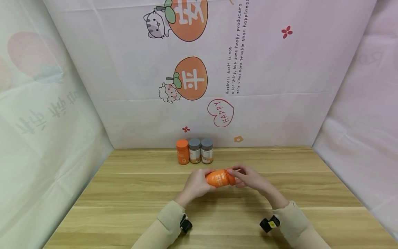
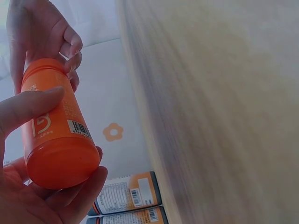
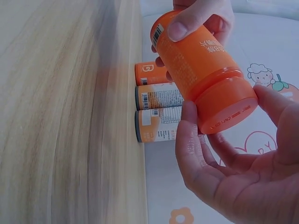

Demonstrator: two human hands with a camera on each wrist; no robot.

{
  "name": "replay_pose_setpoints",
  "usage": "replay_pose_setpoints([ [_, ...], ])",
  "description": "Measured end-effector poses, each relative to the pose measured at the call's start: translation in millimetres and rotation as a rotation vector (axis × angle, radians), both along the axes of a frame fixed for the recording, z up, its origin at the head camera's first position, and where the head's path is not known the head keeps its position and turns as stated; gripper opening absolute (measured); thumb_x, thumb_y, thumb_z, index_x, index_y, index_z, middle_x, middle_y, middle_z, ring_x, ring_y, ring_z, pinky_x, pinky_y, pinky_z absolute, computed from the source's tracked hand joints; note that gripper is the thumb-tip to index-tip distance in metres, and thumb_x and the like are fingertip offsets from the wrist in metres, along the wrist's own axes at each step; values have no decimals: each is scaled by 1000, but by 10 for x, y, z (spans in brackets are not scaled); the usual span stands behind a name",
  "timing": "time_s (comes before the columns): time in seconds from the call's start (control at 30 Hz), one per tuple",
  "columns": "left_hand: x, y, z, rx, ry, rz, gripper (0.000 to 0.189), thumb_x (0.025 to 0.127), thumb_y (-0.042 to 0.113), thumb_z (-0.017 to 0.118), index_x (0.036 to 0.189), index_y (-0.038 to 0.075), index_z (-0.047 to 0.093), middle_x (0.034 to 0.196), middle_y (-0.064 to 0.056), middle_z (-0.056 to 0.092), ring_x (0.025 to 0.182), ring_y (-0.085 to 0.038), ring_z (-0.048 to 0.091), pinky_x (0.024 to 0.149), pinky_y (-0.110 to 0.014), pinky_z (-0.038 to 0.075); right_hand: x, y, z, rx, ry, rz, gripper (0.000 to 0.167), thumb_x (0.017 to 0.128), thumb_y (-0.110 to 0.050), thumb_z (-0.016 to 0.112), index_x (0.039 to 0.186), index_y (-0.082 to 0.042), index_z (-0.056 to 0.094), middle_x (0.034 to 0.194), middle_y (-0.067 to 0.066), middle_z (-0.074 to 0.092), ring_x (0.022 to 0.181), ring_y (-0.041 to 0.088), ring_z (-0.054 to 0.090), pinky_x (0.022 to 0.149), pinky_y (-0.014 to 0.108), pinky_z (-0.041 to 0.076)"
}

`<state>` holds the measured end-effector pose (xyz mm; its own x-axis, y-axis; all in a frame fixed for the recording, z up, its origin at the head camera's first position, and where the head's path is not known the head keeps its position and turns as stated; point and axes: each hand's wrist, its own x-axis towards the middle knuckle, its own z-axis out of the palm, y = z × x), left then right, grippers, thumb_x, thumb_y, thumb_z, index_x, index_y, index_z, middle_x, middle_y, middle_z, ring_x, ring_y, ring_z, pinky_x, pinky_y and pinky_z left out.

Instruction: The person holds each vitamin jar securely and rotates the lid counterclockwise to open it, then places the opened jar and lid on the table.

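An orange pill bottle is held tilted on its side above the wooden table, its base to the left and its cap to the right. My left hand grips the body, thumb across the label in the left wrist view, where the bottle's round base faces the camera. With thumb and fingers on opposite sides of the orange cap, my right hand pinches it. The cap sits on the bottle's neck.
Along the back of the wooden table stand an orange bottle and two white bottles with grey lids, one in the middle and one at the right. A printed white cloth rises behind them.
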<state>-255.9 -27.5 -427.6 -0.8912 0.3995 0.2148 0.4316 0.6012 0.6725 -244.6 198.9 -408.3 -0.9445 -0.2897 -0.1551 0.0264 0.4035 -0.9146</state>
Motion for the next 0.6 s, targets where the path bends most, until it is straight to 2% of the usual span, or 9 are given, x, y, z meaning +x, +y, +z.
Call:
replay_pose_setpoints([
  [0.1,0,-5,-3,3,-6,1,59,61,18,85,117,11,66,103,-1,69,83,-10,58,74,-29,48,3,8,1,-9,-2,0,63,92,-44,57,132,2,43,119,21,56,97,34,65,84,45,53],
  [0.33,2,-10,1,23,-23,-4,60,60,17,85,117,11,66,104,-1,69,83,-11,58,74,-29,47,18,28,17,-35,20,25,59,91,-39,60,133,-1,43,125,22,51,100,24,62,87,47,51],
  [0.6,10,-11,3,27,-28,-5,60,60,16,85,117,11,66,103,-2,69,82,-11,58,73,-29,47,38,66,25,-58,71,98,55,90,-33,64,133,-4,46,132,24,47,110,28,57,89,49,50],
])
